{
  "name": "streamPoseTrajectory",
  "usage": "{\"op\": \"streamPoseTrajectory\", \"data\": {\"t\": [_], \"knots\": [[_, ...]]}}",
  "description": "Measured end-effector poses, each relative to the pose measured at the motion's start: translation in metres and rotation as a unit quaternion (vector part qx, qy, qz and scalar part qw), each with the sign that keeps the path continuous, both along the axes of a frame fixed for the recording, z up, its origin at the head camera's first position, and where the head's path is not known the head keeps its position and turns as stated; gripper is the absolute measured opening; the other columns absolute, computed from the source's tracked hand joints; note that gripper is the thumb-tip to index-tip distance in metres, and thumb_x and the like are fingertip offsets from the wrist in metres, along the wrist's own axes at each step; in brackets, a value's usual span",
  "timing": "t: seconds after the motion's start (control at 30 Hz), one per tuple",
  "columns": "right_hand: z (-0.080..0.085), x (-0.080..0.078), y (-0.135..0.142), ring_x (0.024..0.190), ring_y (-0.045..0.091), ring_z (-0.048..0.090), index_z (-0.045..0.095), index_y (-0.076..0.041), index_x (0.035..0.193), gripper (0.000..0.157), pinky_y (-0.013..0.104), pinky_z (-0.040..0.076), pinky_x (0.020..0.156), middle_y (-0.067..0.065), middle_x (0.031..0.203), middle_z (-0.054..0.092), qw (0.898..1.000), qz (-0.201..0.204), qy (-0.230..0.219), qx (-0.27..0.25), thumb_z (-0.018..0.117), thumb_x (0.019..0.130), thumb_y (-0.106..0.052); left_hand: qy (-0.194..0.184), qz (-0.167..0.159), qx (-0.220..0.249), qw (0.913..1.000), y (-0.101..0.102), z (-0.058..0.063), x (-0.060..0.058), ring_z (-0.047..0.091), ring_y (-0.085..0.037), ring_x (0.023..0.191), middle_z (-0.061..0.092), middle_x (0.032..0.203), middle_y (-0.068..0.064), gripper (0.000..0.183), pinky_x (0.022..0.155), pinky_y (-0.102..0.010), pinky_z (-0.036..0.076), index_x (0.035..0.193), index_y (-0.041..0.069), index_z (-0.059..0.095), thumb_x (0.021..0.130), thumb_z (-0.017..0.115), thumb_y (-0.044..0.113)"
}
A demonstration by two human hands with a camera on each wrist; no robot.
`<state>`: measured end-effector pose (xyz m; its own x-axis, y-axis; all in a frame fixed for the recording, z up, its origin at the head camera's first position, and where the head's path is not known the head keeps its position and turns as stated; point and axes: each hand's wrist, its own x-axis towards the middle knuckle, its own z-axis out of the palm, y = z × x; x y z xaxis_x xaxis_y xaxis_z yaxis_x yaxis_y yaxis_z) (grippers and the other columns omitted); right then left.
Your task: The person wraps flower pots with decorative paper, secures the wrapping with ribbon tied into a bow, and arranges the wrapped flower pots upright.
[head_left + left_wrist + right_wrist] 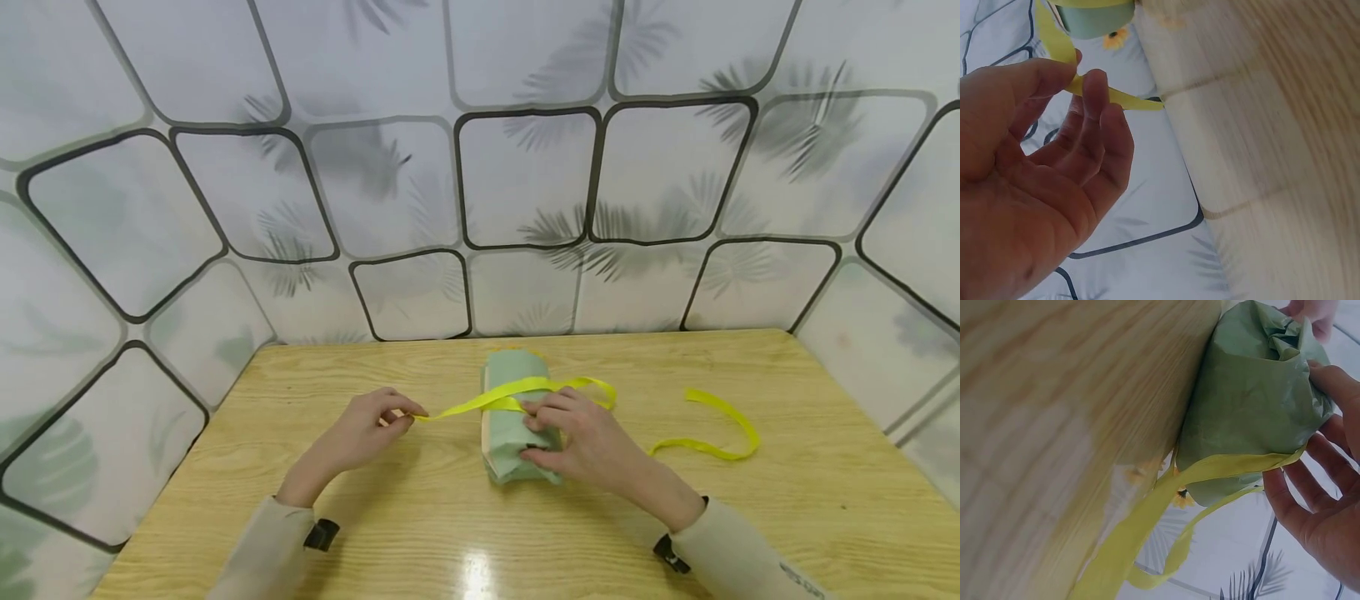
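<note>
To the left of the green wrapped parcel (508, 432), and apart from it, is the person's left hand (378, 423). Its thumb and forefinger are closed together in a pinch on the yellow ribbon (461, 407) — a short tail sticks out past the fingertips. From this pinch the ribbon runs to the parcel and crosses over its top in two bands. The parcel lies lengthwise on the wooden worktop (420, 517), with its crumpled, folded end nearest to the person. At its far end a small orange-yellow flower (1183, 499) shows. On the parcel's right side the right hand (581, 437) holds it with half-curled fingers, the thumb by the folded end and a finger against the ribbon. Right of the parcel, the ribbon makes a loop; farther right lies a curved yellow length (738, 429) — whether it joins this loop, I cannot tell.
</note>
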<state>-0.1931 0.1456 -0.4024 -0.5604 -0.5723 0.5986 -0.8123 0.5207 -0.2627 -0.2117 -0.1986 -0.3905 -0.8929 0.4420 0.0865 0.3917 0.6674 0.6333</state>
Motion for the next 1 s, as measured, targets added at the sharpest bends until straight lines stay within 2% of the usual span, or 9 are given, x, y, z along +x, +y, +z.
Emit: {"op": "streamPoseTrajectory", "data": {"t": [0.17,0.27,0.37,0.47,0.57,0.63,0.77,0.87,1.0], "knots": [[0.001,-0.001,0.000,0.102,0.019,0.067,0.067,-0.016,0.085,0.033,0.034,0.059,0.086,0.005,0.119,0.076,1.000,0.000,0.001,-0.001,0.094,0.071,-0.029,-0.001,0.005,-0.027,0.9996,-0.010,-0.002,-0.003,0.066,-0.015,0.083,0.070,0.112,-0.010,0.023,0.064,-0.025,0.052,0.114,0.014,0.078,0.099,0.062,0.006],[0.002,-0.002,0.000,0.103,0.020,0.067,0.067,-0.016,0.084,0.033,0.035,0.059,0.086,0.005,0.119,0.076,1.000,0.000,0.000,0.000,0.095,0.071,-0.028,-0.004,0.005,-0.063,0.9980,-0.014,-0.001,-0.004,0.062,-0.013,0.076,0.069,0.112,-0.013,0.025,0.064,-0.027,0.050,0.116,0.011,0.077,0.097,0.062,0.004],[0.001,-0.003,0.000,0.103,0.020,0.067,0.068,-0.016,0.085,0.033,0.036,0.059,0.086,0.006,0.118,0.076,1.000,-0.001,0.003,0.001,0.095,0.070,-0.027,-0.002,0.023,-0.115,0.9931,-0.012,0.003,-0.002,0.062,-0.017,0.081,0.068,0.115,-0.013,0.027,0.069,-0.032,0.051,0.120,0.009,0.074,0.095,0.065,0.004],[0.001,-0.003,0.000,0.103,0.021,0.067,0.069,-0.015,0.085,0.033,0.037,0.058,0.086,0.006,0.118,0.076,1.000,-0.002,0.006,0.000,0.096,0.069,-0.026,0.013,0.049,-0.141,0.9888,-0.001,0.006,0.000,0.063,-0.020,0.087,0.069,0.115,-0.012,0.027,0.074,-0.036,0.051,0.122,0.009,0.073,0.095,0.067,0.009],[0.001,-0.003,0.000,0.102,0.021,0.067,0.068,-0.015,0.085,0.034,0.037,0.058,0.087,0.006,0.117,0.076,1.000,-0.003,0.005,0.002,0.096,0.069,-0.026,0.038,0.061,-0.111,0.9913,0.018,0.008,-0.001,0.064,-0.014,0.080,0.072,0.110,-0.008,0.023,0.070,-0.032,0.053,0.119,0.010,0.074,0.098,0.068,0.015],[0.000,-0.003,0.000,0.103,0.020,0.067,0.068,-0.016,0.085,0.033,0.037,0.058,0.087,0.006,0.117,0.076,1.000,-0.003,0.002,0.003,0.096,0.070,-0.027,0.055,0.055,-0.070,0.9946,0.032,0.008,-0.001,0.062,-0.009,0.073,0.073,0.106,-0.005,0.019,0.065,-0.028,0.052,0.115,0.011,0.075,0.099,0.068,0.018],[0.001,-0.002,-0.001,0.103,0.020,0.067,0.068,-0.016,0.085,0.033,0.037,0.058,0.088,0.004,0.118,0.076,1.000,-0.005,-0.005,0.007,0.095,0.070,-0.028,0.072,0.045,0.009,0.9963,0.062,0.007,-0.002,0.059,-0.004,0.067,0.074,0.099,0.000,0.017,0.060,-0.023,0.050,0.112,0.014,0.075,0.101,0.066,0.024],[0.002,-0.001,-0.002,0.102,0.019,0.067,0.069,-0.016,0.085,0.033,0.037,0.058,0.088,0.004,0.117,0.076,1.000,-0.007,-0.003,0.009,0.096,0.070,-0.028,0.056,0.062,0.039,0.9957,0.081,0.007,-0.005,0.060,-0.005,0.067,0.075,0.097,-0.001,0.022,0.059,-0.024,0.051,0.113,0.015,0.075,0.101,0.066,0.031],[0.002,0.000,-0.002,0.101,0.018,0.066,0.069,-0.016,0.085,0.033,0.037,0.058,0.088,0.003,0.117,0.076,1.000,-0.009,-0.002,0.010,0.096,0.070,-0.028,0.030,0.082,0.041,0.9953,0.095,0.003,-0.007,0.063,-0.007,0.068,0.076,0.096,-0.001,0.029,0.058,-0.025,0.052,0.113,0.017,0.074,0.099,0.067,0.041]]}}
